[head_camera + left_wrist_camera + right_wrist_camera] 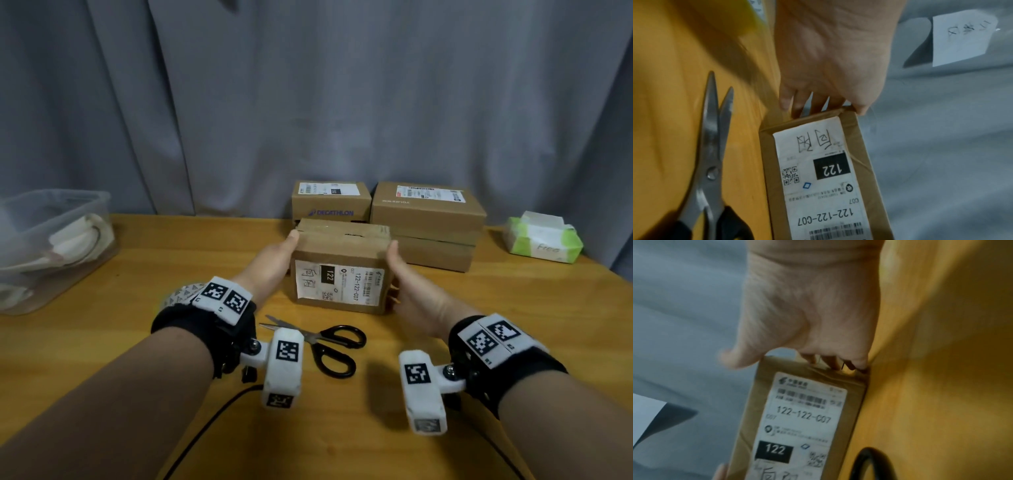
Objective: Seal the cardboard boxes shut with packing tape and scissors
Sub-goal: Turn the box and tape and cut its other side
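A small cardboard box (339,251) with a white "122-122-C07" label sits at the table's middle, label face toward me. My left hand (274,262) grips its left end, thumb at the top edge and fingers behind the end (828,65). My right hand (412,291) grips the right end the same way (807,313). The flap seam runs along the box's upper face. Black-handled scissors (329,342) lie slightly apart on the table just in front of the box, blades pointing left (713,146). A patterned tape roll (180,295) shows partly behind my left wrist.
Behind the held box stand a Decathlon box (330,205) and a stack of larger boxes (428,219). A clear plastic bin (51,246) sits far left, a tissue pack (544,240) far right. A black cable (212,421) trails off the wooden table (137,342). Grey curtain behind.
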`<state>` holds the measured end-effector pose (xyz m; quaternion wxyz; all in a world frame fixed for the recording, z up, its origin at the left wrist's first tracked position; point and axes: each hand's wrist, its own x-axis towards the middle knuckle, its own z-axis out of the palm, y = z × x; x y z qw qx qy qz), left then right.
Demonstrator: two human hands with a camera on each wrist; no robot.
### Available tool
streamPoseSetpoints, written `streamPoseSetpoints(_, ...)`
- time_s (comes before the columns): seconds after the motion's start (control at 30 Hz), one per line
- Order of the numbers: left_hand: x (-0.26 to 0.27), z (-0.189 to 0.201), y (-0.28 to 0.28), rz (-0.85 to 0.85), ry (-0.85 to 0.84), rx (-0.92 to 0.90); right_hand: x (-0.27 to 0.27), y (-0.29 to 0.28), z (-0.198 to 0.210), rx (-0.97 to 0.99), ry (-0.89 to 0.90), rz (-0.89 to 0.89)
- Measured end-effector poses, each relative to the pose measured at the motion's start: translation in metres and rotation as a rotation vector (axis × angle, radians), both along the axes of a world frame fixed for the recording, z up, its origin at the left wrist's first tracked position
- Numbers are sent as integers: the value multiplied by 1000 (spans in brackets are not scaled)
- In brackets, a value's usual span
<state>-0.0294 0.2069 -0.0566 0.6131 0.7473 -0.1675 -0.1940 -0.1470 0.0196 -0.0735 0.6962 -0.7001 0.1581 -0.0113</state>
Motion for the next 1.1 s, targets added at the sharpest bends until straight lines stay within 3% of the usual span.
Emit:
streamPoseSetpoints(0.1, 0, -10, 2, -9, 114, -107, -5, 3, 2, -47, -134, 36)
streamPoseSetpoints(0.23, -3, -14, -11, 35, 132, -185, 8, 2, 31, -13, -433, -251)
streamPoseSetpoints(0.3, -8, -13, -20, -25, -29, 35, 14, 2, 41, -298, -475, -284)
streamPoseSetpoints(0.37, -4, -12, -27, 69, -264, 253, 16, 7, 46, -553, -460, -219)
streamPoseSetpoints(0.4, -2, -10, -27, 144, -336, 261, 16, 9, 48, -639, -459, -174)
streamPoseSetpoints(0.47, 1, -3, -19, 317, -347, 80, 15, 13, 51, -755, -449, -97)
streamPoseSetpoints(0.53, 1, 2, -10, 384, -318, -116, 14, 13, 49, -804, -406, -45)
streamPoseSetpoints(0.6, -6, 9, -2, 235, -313, -117, 12, 16, 43, -784, -370, 0)
streamPoseSetpoints(0.67, -8, 14, 4, 97, -302, -1, 13, 18, 37, -715, -369, 15)
streamPoseSetpoints(0.9, -2, 36, 18, 68, -431, 249, 29, 32, 38, -595, -451, -33)
streamPoseSetpoints(1.0, 0, 44, 22, -7, -441, 391, 35, 35, 38, -672, -457, -32)
streamPoseSetpoints(1.1, 4, 44, 27, -58, -376, 416, 37, 37, 40, -772, -494, -32)
